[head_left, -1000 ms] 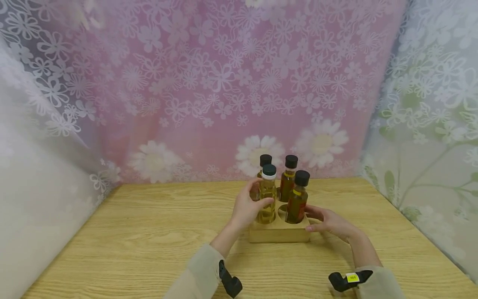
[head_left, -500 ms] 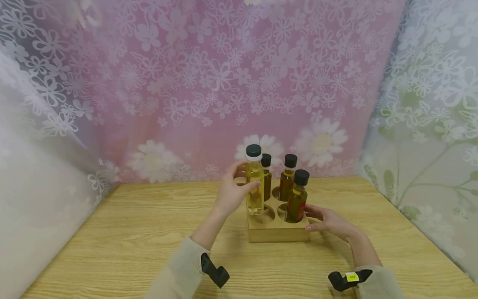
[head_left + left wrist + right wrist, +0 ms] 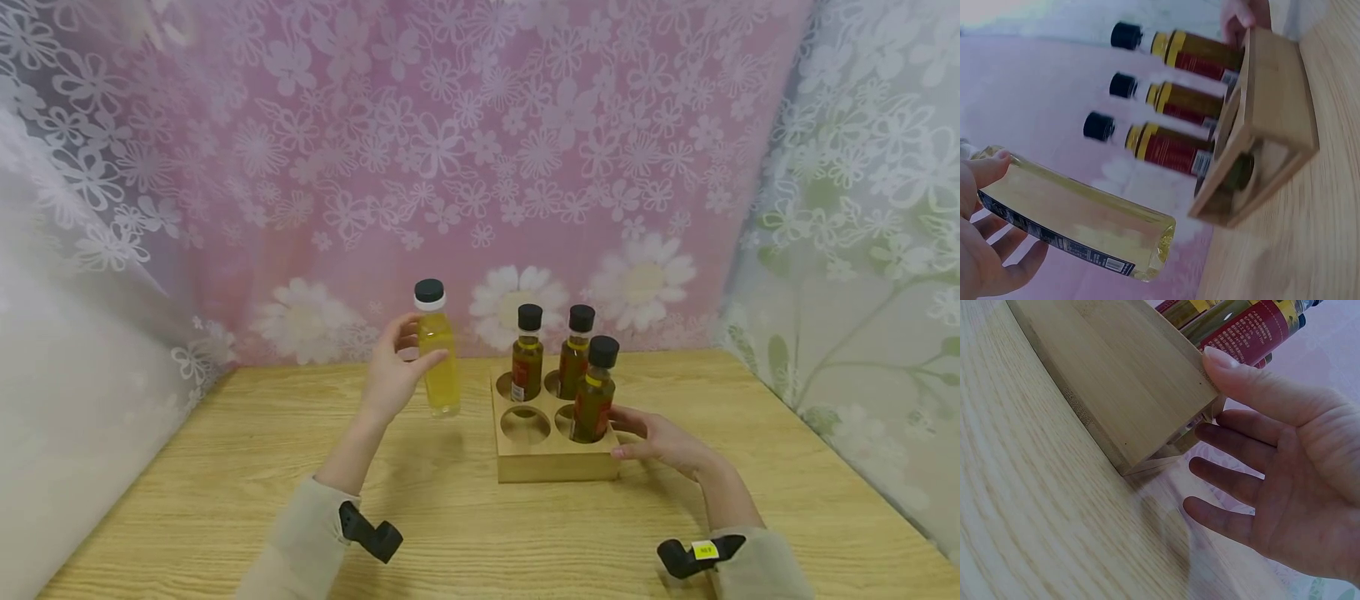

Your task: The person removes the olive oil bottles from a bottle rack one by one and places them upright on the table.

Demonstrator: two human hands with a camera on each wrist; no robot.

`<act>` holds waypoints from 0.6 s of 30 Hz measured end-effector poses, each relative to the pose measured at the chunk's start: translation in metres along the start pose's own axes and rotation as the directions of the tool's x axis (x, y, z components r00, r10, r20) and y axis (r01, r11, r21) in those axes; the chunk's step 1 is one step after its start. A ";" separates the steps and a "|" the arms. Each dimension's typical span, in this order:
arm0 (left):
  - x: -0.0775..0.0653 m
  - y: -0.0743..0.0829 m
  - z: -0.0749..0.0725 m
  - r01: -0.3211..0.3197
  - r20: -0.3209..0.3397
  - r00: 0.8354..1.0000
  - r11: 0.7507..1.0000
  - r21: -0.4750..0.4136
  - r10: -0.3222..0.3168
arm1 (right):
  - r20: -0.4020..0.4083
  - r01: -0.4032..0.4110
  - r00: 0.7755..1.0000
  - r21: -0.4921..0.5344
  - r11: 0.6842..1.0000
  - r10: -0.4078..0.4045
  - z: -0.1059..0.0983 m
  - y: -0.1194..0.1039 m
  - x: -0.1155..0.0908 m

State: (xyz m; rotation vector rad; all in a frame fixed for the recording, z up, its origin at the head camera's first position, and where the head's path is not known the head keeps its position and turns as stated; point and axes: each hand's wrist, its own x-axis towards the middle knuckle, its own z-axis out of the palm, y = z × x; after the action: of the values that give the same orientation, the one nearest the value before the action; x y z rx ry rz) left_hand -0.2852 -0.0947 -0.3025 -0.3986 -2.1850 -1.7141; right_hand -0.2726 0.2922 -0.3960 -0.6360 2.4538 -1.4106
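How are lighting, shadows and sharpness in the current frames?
Head: soft light, faint shadow on the pale wood-grain table beside the beige left sleeve; left wrist: hazy, print on the clear bottle of yellow liquid unreadable; right wrist: dimmer, dark shadow on the table near the light wooden bottle holder.

1 yellow btl (image 3: 441,375) in L hand (image 3: 386,379); 3 dark btls (image 3: 527,367) nr R hand (image 3: 667,446); 1 wood rack (image 3: 555,467) w/ 4 holes (image 3: 525,425) by R hand; 2 wrist cams (image 3: 386,540).
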 end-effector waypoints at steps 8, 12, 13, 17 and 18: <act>-0.001 -0.024 -0.044 0.049 -0.045 0.998 0.994 0.097 -0.045 | -0.004 -0.004 1.000 -0.027 1.000 0.004 0.000 0.001 0.001; 0.000 -0.040 -0.063 0.088 -0.079 0.994 0.987 0.131 -0.078 | -0.002 0.003 1.000 -0.017 1.000 -0.003 0.001 0.000 0.001; 0.000 -0.044 -0.067 0.098 -0.091 0.992 0.986 0.134 -0.086 | -0.002 0.005 1.000 -0.013 1.000 -0.005 0.001 0.000 0.001; 0.002 -0.058 -0.078 0.151 -0.144 0.981 0.976 0.158 -0.128 | -0.004 0.010 1.000 -0.014 1.000 -0.010 0.000 0.002 0.001; 0.002 -0.061 -0.081 0.166 -0.158 0.977 0.973 0.161 -0.140 | -0.001 0.013 1.000 -0.015 1.000 -0.013 0.000 0.003 0.001</act>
State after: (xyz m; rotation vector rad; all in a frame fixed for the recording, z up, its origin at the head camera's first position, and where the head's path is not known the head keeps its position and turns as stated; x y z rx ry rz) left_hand -0.3051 -0.1875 -0.3375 -0.0593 -2.2844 -1.5569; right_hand -0.2747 0.2934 -0.3987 -0.6553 2.4675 -1.3994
